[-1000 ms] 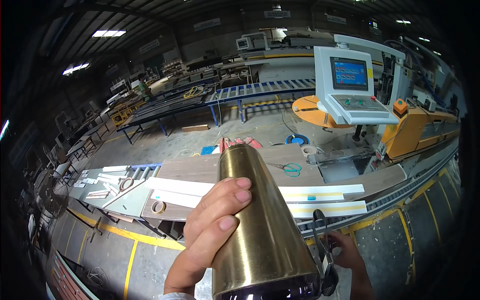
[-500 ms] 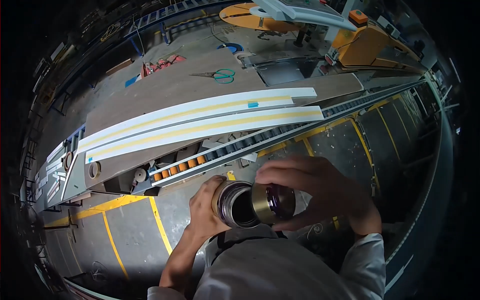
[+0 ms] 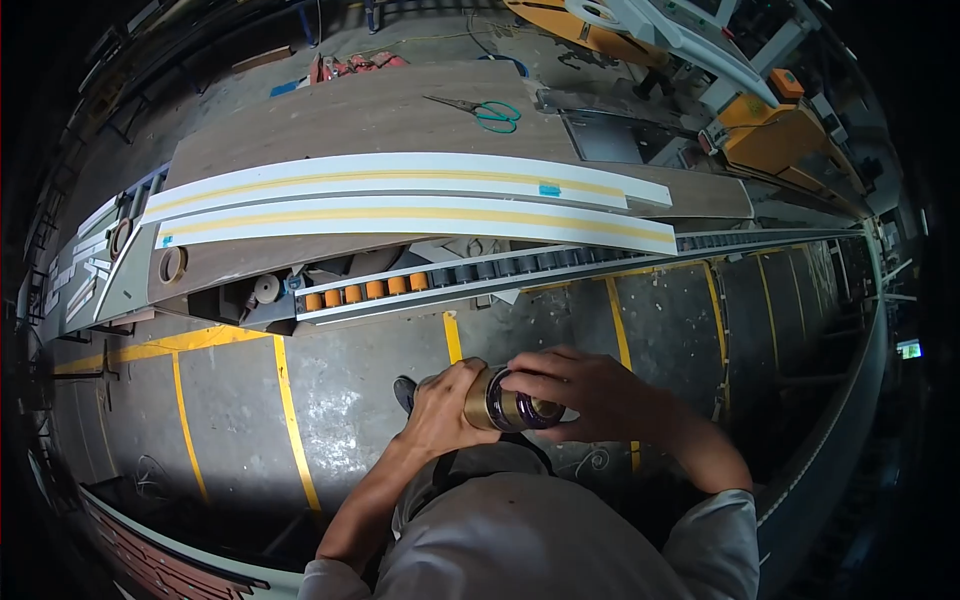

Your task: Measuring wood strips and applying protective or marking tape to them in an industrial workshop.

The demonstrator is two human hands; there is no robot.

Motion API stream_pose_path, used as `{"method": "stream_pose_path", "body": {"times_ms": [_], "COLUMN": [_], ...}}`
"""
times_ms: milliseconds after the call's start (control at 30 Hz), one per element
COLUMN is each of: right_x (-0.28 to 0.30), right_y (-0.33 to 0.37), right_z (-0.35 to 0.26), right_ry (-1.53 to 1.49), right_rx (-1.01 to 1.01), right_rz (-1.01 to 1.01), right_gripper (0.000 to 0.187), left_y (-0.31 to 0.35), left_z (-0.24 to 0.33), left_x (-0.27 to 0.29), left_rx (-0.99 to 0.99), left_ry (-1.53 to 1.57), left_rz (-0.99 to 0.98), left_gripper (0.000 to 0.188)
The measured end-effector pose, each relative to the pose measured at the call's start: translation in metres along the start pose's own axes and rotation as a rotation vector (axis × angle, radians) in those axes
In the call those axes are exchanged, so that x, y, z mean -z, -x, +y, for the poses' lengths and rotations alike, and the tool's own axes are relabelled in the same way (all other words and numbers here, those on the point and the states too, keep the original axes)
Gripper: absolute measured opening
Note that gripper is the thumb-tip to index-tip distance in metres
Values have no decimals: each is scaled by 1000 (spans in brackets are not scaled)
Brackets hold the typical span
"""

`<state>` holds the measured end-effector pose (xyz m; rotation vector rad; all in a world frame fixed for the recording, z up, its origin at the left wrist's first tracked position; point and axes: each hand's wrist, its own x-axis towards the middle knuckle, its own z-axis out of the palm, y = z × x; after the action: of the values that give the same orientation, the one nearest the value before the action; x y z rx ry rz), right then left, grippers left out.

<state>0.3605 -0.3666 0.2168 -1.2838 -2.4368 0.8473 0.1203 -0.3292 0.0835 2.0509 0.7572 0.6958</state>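
Brass-coloured metal cylinder sits gripped at waist height between both hands, left hand wrapped round its body, right hand clasping its dark end, above the yellow-lined concrete floor

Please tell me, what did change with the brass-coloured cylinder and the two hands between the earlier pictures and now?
The brass-coloured cylinder came down from in front of the camera to waist height and now lies sideways. The right hand, earlier low behind it, has taken hold of its end; the left hand kept its grip. The white strips and scissors on the workbench lie unchanged.
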Motion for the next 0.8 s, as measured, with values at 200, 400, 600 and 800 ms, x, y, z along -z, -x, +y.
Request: {"method": "stream_pose_path", "body": {"times_ms": [200, 400, 600, 800], "right_x": [-27, -59, -98, -150], "right_y": [-4, -7, -11, -26], "right_z": [5, 14, 41, 76], "right_ry": [-108, -99, -265, -226], "right_rx": [-88, -467, -681, -473], "right_rz": [23, -80, -274, -95], "right_gripper": [68, 79, 82, 81], "left_y": [14, 31, 46, 52], "left_z": [-18, -45, -91, -152], "left_x": [-3, -24, -41, -52], "left_rx": [125, 182, 160, 203], "left_ry": [70, 25, 23, -1], "left_rz": [-229, -217, -305, -407], "left_gripper": [80, 84, 79, 90]}}
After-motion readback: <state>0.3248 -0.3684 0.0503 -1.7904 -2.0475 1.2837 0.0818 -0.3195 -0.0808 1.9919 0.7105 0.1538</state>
